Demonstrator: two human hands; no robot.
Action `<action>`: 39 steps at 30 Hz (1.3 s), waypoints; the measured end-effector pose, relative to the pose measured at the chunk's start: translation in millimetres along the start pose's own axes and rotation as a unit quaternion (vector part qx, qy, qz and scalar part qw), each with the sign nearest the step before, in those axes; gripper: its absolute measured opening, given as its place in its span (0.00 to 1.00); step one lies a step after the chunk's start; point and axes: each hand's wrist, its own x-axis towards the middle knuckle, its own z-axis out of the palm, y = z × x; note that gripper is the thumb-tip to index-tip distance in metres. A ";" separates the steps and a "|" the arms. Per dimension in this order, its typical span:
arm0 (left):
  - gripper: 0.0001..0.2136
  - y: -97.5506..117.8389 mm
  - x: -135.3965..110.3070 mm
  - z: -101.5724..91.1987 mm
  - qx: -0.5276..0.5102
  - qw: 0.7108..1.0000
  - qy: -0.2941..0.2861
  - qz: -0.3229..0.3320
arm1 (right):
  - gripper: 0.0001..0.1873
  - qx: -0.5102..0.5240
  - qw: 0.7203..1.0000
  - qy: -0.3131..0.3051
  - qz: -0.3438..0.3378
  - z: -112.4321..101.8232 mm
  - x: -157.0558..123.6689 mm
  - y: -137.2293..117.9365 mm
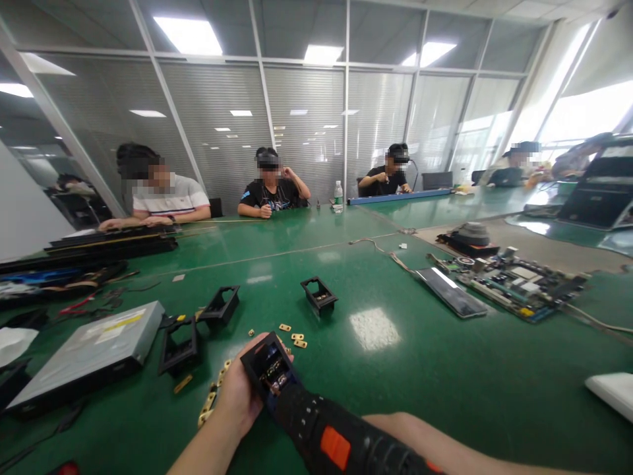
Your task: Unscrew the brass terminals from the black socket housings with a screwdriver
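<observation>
My left hand (240,396) is closed around a black plastic housing (253,365), its open side tilted up. Shiny metal parts show inside it. A black cordless drill (309,412) with an orange switch has its nose at the housing's lower end; the bit's tip is hidden. Behind the drill is my right hand (395,425), gripping it, with the fingers mostly out of sight. Small brass plates (299,343) lie just beyond the housing, and more brass plates (206,402) are beside my left wrist. Similar black frames (220,307) stand on the green table.
A silver disc drive (93,346) lies at left, near tangled cables (93,300) and stacked black panels (113,243). To the right are a dark flat panel (451,291) and a circuit board (524,284). Several people sit across the table, near a water bottle (338,198).
</observation>
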 end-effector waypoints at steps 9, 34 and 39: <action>0.08 -1.6 -1.4 0.7 0.003 1.000 -0.007 0.006 | 0.14 0.019 1.000 -0.005 -0.001 -3.9 -13.8 -23.3; 0.08 -8.5 0.9 1.2 -0.058 0.998 -0.034 -0.009 | 0.13 -0.042 0.999 0.017 0.020 -7.2 -20.1 -30.5; 0.10 -7.9 0.0 1.8 -0.054 0.997 -0.054 0.000 | 0.14 -0.019 1.000 0.014 0.017 -1.6 -25.8 -42.5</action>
